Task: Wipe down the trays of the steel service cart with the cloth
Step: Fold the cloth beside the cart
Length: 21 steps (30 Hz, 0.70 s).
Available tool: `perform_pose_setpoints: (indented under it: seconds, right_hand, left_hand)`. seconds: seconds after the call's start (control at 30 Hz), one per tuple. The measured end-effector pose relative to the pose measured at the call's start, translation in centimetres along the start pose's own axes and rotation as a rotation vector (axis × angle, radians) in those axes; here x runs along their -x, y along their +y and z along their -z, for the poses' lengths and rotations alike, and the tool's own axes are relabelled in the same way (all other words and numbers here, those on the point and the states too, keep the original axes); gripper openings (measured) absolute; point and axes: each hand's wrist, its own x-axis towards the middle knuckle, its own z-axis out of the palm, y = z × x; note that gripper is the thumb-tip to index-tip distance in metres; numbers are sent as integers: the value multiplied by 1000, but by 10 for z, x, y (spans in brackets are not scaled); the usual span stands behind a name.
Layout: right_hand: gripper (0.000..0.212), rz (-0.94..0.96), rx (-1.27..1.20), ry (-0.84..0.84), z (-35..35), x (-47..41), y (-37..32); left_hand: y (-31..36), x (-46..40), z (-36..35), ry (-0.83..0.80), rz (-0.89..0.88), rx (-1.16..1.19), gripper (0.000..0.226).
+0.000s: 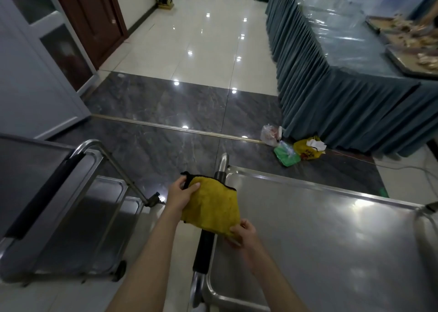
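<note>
A yellow cloth [211,205] with a black edge hangs over the black-sleeved handle [203,252] of a steel service cart. The cart's top tray [320,240] lies bare to the right of the handle. My left hand [181,195] pinches the cloth's far left corner. My right hand [241,233] grips its near right corner, just above the tray's left rim.
A second steel cart [71,217] with a lower tray stands to the left. Plastic bags [296,149] lie on the dark floor by a blue-skirted table [343,103] carrying food trays at the right. A wooden door and a grey cabinet stand at the left.
</note>
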Motion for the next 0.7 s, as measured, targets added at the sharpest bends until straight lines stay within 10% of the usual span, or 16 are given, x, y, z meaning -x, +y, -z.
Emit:
perform_pose_setpoints:
  seconds: [0.53,0.7]
  right_hand:
    - [48,105,-40,12,8,-30,-6]
    - [21,82,190,49,4,-35,-1]
  left_hand:
    - [-19,-27,-8,-68,9,-121,41]
    - [-34,-26,-11,-11,55,-153,43]
